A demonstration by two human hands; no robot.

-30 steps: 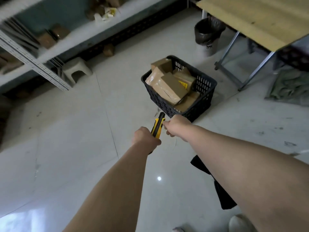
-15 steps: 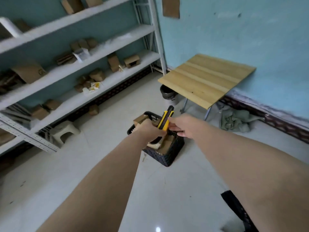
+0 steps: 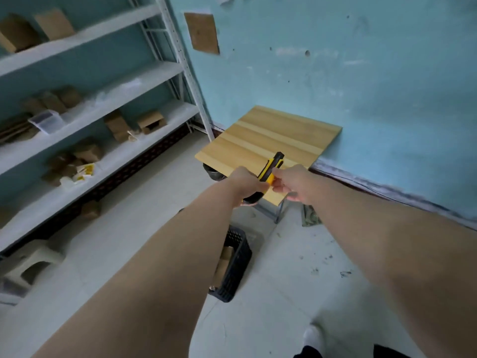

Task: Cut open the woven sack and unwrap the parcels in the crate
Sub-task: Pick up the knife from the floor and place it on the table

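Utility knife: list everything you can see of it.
The utility knife is yellow with black trim, plastic by the look, its black tip tilted up and away. No blade can be made out. It is held in the air, in front of the wooden table as seen. The left hand grips its lower half; the right hand pinches the yellow middle from the right side.
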